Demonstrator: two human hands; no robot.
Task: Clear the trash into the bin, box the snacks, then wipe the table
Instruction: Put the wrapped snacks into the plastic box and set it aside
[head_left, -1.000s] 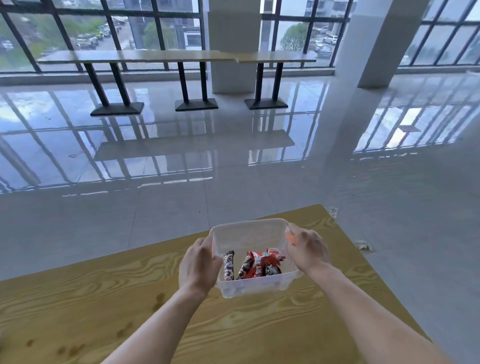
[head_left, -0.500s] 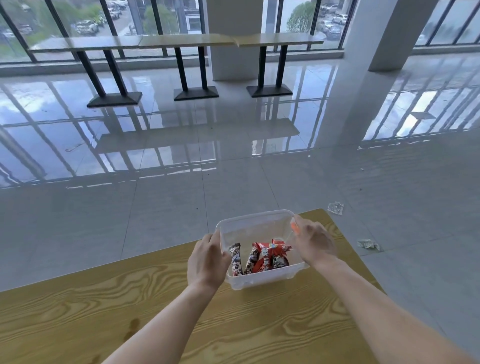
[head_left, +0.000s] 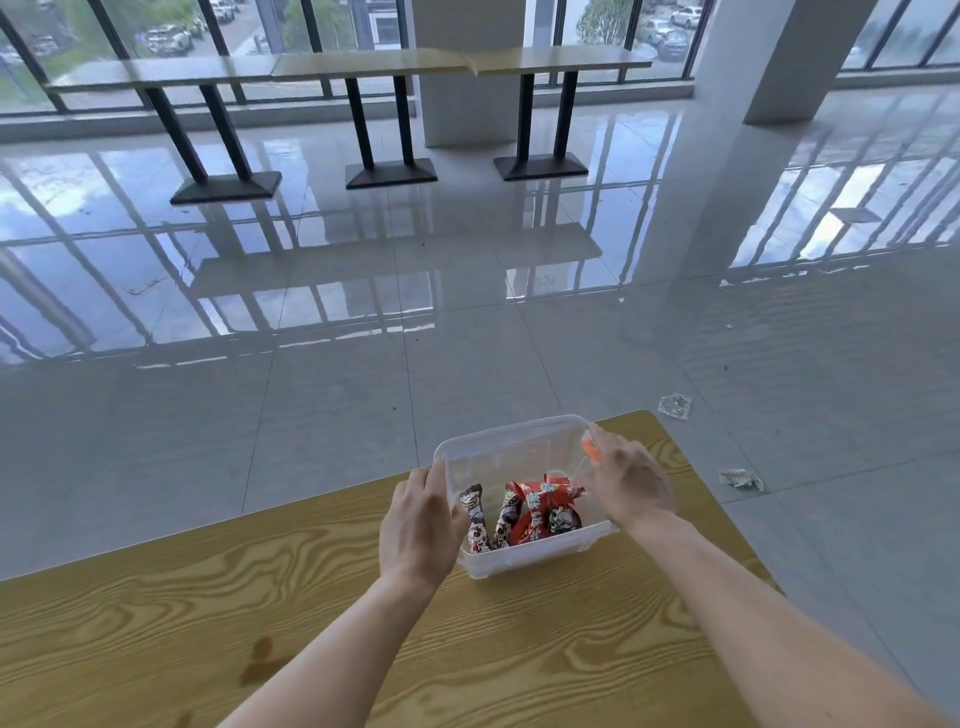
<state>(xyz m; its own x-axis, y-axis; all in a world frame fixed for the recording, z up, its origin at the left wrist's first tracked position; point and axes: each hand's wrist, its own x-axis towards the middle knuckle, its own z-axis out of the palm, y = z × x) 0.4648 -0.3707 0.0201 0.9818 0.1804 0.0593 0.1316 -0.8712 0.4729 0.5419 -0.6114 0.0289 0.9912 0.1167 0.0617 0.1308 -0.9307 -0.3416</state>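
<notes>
A clear plastic box (head_left: 511, 444) rests near the far right corner of the wooden table (head_left: 156, 623). Inside it lie several wrapped snacks (head_left: 524, 512), red and dark ones. My left hand (head_left: 418, 525) grips the box's left wall. My right hand (head_left: 628, 483) holds its right wall, fingers curled over the rim by a small orange clip. The box has no lid on. A dark wet stain (head_left: 257, 662) marks the tabletop near my left forearm.
Two crumpled clear wrappers lie on the grey tile floor beyond the table's right corner, one (head_left: 674, 404) farther off and one (head_left: 740, 478) nearer. A long bar table (head_left: 353, 65) on black legs stands by the windows. A white pillar (head_left: 769, 57) rises at right.
The box and both hands have shifted away from me toward the table's far right corner. The view has tilted down, bringing the floor wrappers into sight.
</notes>
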